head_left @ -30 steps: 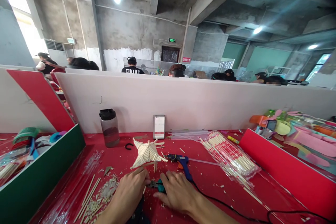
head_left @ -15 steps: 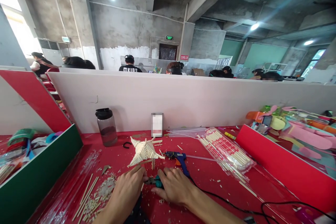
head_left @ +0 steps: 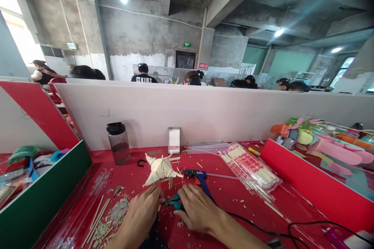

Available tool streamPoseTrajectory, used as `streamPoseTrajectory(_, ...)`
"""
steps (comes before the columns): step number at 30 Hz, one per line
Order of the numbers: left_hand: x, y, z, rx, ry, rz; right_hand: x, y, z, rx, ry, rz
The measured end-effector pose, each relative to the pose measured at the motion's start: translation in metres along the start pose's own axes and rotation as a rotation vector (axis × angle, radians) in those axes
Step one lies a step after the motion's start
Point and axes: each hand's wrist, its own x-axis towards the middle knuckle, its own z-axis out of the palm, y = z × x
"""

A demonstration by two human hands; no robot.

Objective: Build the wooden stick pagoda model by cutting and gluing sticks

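Note:
My right hand (head_left: pixel 196 207) is closed around the teal handles of small cutting pliers (head_left: pixel 176 201), whose metal jaws point left. The handles stand a little apart. My left hand (head_left: pixel 146 206) is pinched at the jaw tips, on a thin wooden stick (head_left: pixel 159 208) that is mostly hidden under the fingers. Just beyond both hands lies a pale star-shaped piece built of wooden sticks (head_left: pixel 160 169). A blue glue gun (head_left: pixel 195 173) rests on its side to the right of the star, a clear glue stick in its rear.
Stick offcuts (head_left: pixel 115 212) and several loose sticks (head_left: pixel 96 218) lie left. Bundled sticks in plastic wrap (head_left: pixel 257 167) are at right, near a black cable (head_left: pixel 251 221). A water bottle (head_left: pixel 119 144) stands before the white partition (head_left: pixel 146 113). Green (head_left: pixel 58 186) and red (head_left: pixel 309 179) dividers flank the table.
The pliers' teal handles have spread slightly apart, and my right thumb has shifted a little. My left hand stays at the jaws. The whole view has moved slightly.

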Motion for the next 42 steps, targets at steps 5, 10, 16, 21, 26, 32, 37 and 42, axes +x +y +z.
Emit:
streamPoseTrajectory(5, -0.002, 0.003, -0.007, -0.016, 0.037, 0.02, -0.006, 0.002, -0.002, 0.051, 0.064, 0.099)
streamPoseTrajectory(10, -0.002, 0.003, -0.007, -0.018, 0.047, 0.026, -0.009, 0.008, 0.008, 0.001, 0.095, 0.107)
streamPoseTrajectory(16, -0.001, 0.002, 0.0, -0.012, 0.018, 0.001, -0.003, 0.013, 0.02, -0.044, 0.026, 0.09)
streamPoseTrajectory(21, 0.001, -0.002, 0.002, -0.011, -0.004, -0.036, 0.004, 0.01, 0.025, -0.051, -0.016, 0.08)
streamPoseTrajectory(26, 0.001, 0.001, -0.006, 0.002, 0.0, -0.045, 0.008, 0.006, 0.005, -0.055, -0.114, 0.135)
streamPoseTrajectory(32, -0.001, 0.004, -0.007, -0.102, -0.038, -0.048, -0.004, -0.007, -0.004, 0.004, -0.075, 0.247)
streamPoseTrajectory(37, 0.002, 0.004, 0.003, -0.489, -0.03, 0.027, -0.015, -0.025, 0.02, 0.006, -0.024, 0.289)
streamPoseTrajectory(42, 0.004, 0.007, 0.007, -1.081, -0.178, 0.022, -0.018, -0.033, 0.038, 0.05, 0.046, 0.346)
